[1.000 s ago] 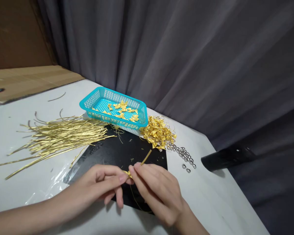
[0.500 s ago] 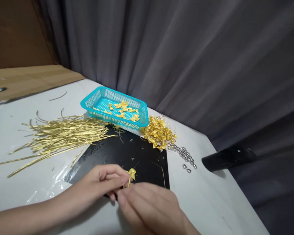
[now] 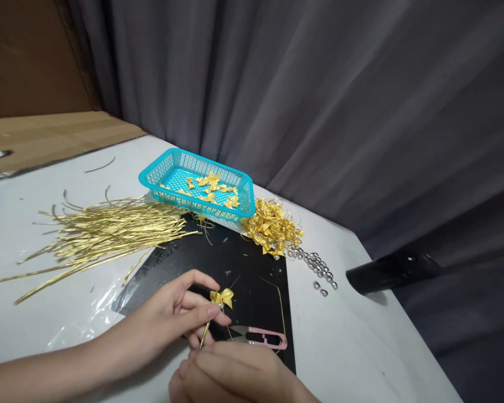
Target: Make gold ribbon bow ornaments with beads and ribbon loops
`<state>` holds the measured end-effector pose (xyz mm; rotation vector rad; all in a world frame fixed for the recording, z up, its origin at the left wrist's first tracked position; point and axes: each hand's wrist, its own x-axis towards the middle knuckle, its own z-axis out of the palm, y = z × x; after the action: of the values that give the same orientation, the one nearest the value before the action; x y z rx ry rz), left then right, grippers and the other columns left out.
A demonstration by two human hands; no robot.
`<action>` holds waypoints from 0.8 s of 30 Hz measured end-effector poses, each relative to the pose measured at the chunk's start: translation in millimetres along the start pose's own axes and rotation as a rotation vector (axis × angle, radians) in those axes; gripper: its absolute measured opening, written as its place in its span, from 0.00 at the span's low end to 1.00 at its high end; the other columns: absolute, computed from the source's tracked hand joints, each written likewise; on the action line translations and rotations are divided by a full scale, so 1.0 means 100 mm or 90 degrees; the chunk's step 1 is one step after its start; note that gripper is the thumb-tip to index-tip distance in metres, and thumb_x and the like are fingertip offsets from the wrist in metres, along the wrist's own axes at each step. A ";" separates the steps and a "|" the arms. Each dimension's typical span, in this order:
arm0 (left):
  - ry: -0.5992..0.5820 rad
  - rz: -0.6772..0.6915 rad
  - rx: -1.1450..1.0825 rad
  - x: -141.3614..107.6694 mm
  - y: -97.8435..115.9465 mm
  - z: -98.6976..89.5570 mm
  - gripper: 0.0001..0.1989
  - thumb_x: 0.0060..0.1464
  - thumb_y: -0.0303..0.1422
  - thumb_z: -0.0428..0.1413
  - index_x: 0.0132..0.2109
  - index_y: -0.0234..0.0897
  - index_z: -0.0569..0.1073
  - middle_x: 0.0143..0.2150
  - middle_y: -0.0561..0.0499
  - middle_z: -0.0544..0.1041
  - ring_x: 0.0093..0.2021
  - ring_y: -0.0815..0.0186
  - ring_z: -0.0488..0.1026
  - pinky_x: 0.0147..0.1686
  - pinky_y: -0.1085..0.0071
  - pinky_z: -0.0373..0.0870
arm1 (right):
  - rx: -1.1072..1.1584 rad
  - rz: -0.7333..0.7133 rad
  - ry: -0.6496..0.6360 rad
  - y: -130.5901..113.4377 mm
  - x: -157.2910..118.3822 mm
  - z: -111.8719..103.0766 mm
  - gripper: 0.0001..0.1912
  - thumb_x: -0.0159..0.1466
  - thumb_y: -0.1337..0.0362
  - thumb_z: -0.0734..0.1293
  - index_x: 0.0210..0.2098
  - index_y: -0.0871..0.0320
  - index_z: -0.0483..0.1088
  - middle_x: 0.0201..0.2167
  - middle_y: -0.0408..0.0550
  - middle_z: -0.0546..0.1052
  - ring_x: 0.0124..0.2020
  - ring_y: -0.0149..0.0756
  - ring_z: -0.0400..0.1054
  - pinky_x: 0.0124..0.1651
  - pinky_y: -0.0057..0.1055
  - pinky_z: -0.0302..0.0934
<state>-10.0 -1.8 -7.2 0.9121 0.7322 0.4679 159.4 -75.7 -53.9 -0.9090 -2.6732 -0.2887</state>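
Note:
A small gold ribbon bow (image 3: 223, 298) is pinched in my left hand (image 3: 189, 310), between thumb and fingers, over the black mat (image 3: 252, 274). Thin gold strands hang from the bow toward my right hand (image 3: 239, 372). That hand is closed with its fingers curled just below; its fingertips meet a gold strand (image 3: 204, 334). Pink-handled thread snips (image 3: 273, 339) lie on the mat, right of the bow and just beyond my right hand.
A turquoise basket (image 3: 252, 201) holds several gold bows. Left of it spreads a bundle of gold cords (image 3: 117, 229); right of it are a heap of gold bows (image 3: 273, 224) and silver beads (image 3: 315, 263). A black cylinder (image 3: 373, 274) lies at the right edge, before a grey curtain (image 3: 319, 101).
My right hand has drawn down and left, away from the bow, uncovering the pink snips. More of the bow and its strands now shows in my left hand.

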 end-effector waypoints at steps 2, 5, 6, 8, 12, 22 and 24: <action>0.001 0.005 0.000 0.00 0.00 -0.02 0.21 0.54 0.44 0.61 0.48 0.37 0.65 0.39 0.45 0.82 0.27 0.69 0.73 0.30 0.74 0.66 | -0.002 0.002 0.035 0.07 0.11 -0.15 0.10 0.65 0.72 0.62 0.31 0.54 0.70 0.27 0.37 0.76 0.31 0.26 0.70 0.44 0.16 0.68; -0.008 -0.004 -0.044 0.00 -0.02 -0.04 0.22 0.53 0.43 0.61 0.49 0.37 0.66 0.38 0.47 0.81 0.30 0.68 0.74 0.31 0.75 0.65 | -0.010 -0.023 0.117 0.19 0.33 -0.44 0.07 0.65 0.70 0.63 0.33 0.54 0.71 0.31 0.39 0.77 0.33 0.27 0.70 0.40 0.22 0.68; -0.013 -0.014 -0.068 0.00 -0.02 -0.05 0.22 0.53 0.42 0.62 0.49 0.36 0.67 0.36 0.48 0.81 0.30 0.68 0.75 0.31 0.76 0.65 | -0.015 -0.044 0.138 0.22 0.39 -0.52 0.07 0.64 0.69 0.63 0.32 0.55 0.72 0.30 0.39 0.77 0.32 0.28 0.69 0.36 0.23 0.67; -0.013 -0.036 -0.115 0.01 -0.03 -0.05 0.22 0.51 0.40 0.64 0.49 0.35 0.68 0.34 0.50 0.80 0.30 0.69 0.75 0.31 0.77 0.64 | -0.029 -0.056 0.127 0.26 0.49 -0.62 0.09 0.62 0.72 0.63 0.28 0.57 0.72 0.31 0.39 0.77 0.31 0.28 0.69 0.31 0.24 0.65; 0.004 -0.067 -0.174 0.02 -0.01 -0.02 0.23 0.49 0.38 0.66 0.49 0.34 0.70 0.37 0.47 0.81 0.34 0.68 0.76 0.35 0.75 0.68 | -0.026 -0.048 0.179 0.26 0.53 -0.61 0.13 0.64 0.73 0.59 0.31 0.60 0.74 0.33 0.41 0.77 0.38 0.29 0.68 0.42 0.25 0.67; -0.030 -0.102 -0.289 0.01 0.06 -0.02 0.18 0.48 0.31 0.66 0.47 0.32 0.77 0.36 0.46 0.80 0.35 0.66 0.77 0.37 0.74 0.71 | 0.064 0.011 0.205 0.26 0.52 -0.73 0.10 0.65 0.71 0.62 0.31 0.58 0.74 0.33 0.39 0.79 0.37 0.25 0.73 0.59 0.20 0.60; -0.038 -0.110 -0.284 0.00 0.07 -0.02 0.18 0.48 0.32 0.67 0.46 0.32 0.78 0.37 0.46 0.80 0.34 0.68 0.76 0.36 0.76 0.71 | 0.087 0.044 0.225 0.27 0.52 -0.79 0.10 0.66 0.71 0.61 0.33 0.60 0.74 0.33 0.40 0.80 0.38 0.24 0.74 0.59 0.17 0.59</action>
<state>-11.8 3.4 -2.3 0.4388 0.6116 0.4263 153.9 -48.3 40.8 -0.8200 -2.3022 -0.2240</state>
